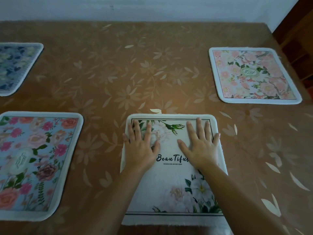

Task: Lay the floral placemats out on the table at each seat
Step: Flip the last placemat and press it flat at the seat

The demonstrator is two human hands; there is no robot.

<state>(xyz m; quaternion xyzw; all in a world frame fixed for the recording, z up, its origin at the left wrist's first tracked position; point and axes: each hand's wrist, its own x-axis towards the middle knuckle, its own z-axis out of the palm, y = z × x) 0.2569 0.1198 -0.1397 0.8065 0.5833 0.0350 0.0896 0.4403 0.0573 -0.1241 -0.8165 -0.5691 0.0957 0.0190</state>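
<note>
Brown surface (128, 68) under a cloth with a pale daisy-and-leaf print fills most of the view. White wall (152, 7) runs behind its far edge.

Landmark: white rectangular fabric placemat (171, 184) with rounded corners, a thin black line border, white and pink flowers, and black "Beautiful" lettering mid-mat. It lies flat on the surface, near side, straight in front of the person.

- Left of it, well apart, same near row: light-blue fabric placemat with pink and orange roses (39, 160). Flat, cut by the left frame edge.
- Far right of it, well apart: pale-pink floral fabric placemat (250, 75) with a white border and an oval emblem at centre. Flat, close to the surface's right edge.
- Far left of it: dark-blue floral fabric placemat (17, 65). Flat, only partly in frame.
- Further right of it, off the surface: dark wooden furniture (296, 48).

Left hand (140, 146) is on the far-left part of the white placemat, palm down. Grip is spread, fingers straight, pressing flat, little finger at the mat's left edge.

Right hand (199, 146) is on the far-right part, palm down. Grip is spread flat, little finger at the right edge.

Hands are apart with the lettering between them. The right hand covers its last letter.
</note>
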